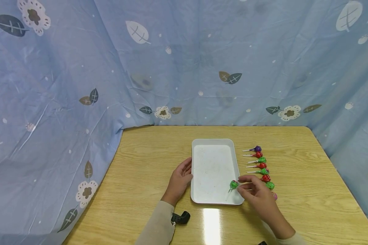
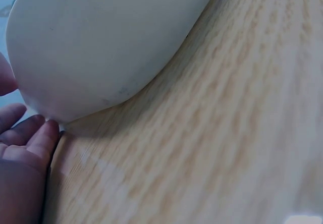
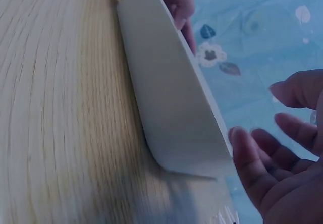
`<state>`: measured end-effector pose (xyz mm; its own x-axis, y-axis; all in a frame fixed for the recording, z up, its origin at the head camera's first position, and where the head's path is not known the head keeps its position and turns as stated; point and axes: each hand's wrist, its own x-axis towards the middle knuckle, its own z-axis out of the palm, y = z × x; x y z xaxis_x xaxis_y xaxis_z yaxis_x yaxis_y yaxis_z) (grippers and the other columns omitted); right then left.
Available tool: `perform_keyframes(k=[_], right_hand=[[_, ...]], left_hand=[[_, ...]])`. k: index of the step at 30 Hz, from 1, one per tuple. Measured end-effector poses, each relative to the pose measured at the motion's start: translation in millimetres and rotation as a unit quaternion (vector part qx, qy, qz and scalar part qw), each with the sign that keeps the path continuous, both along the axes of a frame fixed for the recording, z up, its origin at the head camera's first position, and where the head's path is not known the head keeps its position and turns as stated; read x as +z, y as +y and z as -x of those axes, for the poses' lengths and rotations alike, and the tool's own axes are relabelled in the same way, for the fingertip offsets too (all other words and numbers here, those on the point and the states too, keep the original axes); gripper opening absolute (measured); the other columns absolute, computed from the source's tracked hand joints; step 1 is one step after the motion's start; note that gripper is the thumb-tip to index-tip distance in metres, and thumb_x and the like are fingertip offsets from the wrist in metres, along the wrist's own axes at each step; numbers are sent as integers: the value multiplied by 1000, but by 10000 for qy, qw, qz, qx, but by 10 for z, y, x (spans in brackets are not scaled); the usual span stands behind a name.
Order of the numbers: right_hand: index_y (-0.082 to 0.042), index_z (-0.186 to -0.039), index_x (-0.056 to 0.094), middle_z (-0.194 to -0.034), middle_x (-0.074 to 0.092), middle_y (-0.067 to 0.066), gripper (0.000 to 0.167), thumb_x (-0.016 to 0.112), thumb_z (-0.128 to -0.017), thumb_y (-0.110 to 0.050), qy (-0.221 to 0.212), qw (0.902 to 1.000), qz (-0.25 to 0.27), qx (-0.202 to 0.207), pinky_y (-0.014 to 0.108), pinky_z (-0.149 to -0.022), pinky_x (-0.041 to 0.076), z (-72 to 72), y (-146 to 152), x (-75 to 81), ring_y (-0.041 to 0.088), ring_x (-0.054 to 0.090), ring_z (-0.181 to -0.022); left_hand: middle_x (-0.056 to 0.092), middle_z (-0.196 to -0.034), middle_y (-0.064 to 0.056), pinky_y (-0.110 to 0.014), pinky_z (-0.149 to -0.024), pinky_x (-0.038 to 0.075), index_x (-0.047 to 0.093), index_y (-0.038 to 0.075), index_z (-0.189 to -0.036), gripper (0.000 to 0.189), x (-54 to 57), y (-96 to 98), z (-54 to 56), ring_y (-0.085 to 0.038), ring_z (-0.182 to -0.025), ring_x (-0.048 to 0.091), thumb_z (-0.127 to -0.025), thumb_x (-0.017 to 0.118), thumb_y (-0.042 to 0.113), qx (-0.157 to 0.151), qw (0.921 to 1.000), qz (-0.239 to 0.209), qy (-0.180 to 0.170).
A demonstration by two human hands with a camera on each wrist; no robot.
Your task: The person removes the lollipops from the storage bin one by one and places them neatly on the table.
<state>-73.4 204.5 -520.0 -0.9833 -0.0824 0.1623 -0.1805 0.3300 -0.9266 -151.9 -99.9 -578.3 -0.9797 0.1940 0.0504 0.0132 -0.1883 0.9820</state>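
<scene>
A white tray (image 1: 214, 170) sits on the table, its long sides running away from me. My left hand (image 1: 180, 177) rests against the tray's left wall, thumb and fingers on the outside; in the left wrist view its fingers (image 2: 43, 133) touch the tray's corner. Over the tray's near right corner is my right hand (image 1: 257, 195), thumb and fingers parted. Just left of those fingertips a green lollipop (image 1: 233, 184) shows inside the tray, its blurred stick slanting toward me. The right wrist view has nothing between that hand's fingers (image 3: 245, 151).
Right of the tray lies a column of several lollipops, among them a purple one (image 1: 257, 148), a red one (image 1: 259, 154) and a green one (image 1: 262, 159). My right hand partly covers the nearest ones. A blue patterned curtain (image 1: 184, 68) hangs behind the wooden table (image 1: 153, 146).
</scene>
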Motion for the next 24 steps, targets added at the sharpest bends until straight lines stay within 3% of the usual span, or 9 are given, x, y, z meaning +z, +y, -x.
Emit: perform_keyframes(k=[7, 15, 20, 24], right_hand=[[5, -132, 64, -132, 65, 20, 34, 76, -102, -5, -381, 9989, -101, 267, 30, -90, 62, 47, -106, 25, 33, 70, -115], [5, -132, 66, -135, 62, 21, 36, 78, -101, -10, -384, 9979, -516, 75, 43, -93, 64, 103, -266, 85, 46, 62, -130], [3, -133, 66, -141, 59, 22, 38, 79, -102, -15, -521, 9960, -729, 36, 51, -97, 62, 134, -356, 128, 48, 57, -135], [2, -133, 67, -140, 60, 21, 39, 79, -101, -17, -583, 9935, -972, 38, 53, -97, 60, 162, -419, 123, 43, 58, -130]], left_hand=[[44, -165, -23, -35, -119, 43, 39, -4, -165, 71, -1, -1, 1, -35, -152, 44, -96, 51, -15, -30, 10000, 24, 23], [44, -165, -22, -34, -118, 44, 40, -2, -165, 70, 14, 0, -2, -33, -151, 45, -97, 51, -14, -18, 10000, 82, -13], [44, -165, -23, -34, -118, 44, 40, -3, -165, 70, 15, -2, 1, -34, -151, 45, -97, 51, -14, -1, 10000, 57, -13], [44, -165, -23, -34, -118, 44, 40, -4, -165, 70, 19, -2, 2, -35, -151, 45, -96, 52, -14, -3, 10000, 2, -14]])
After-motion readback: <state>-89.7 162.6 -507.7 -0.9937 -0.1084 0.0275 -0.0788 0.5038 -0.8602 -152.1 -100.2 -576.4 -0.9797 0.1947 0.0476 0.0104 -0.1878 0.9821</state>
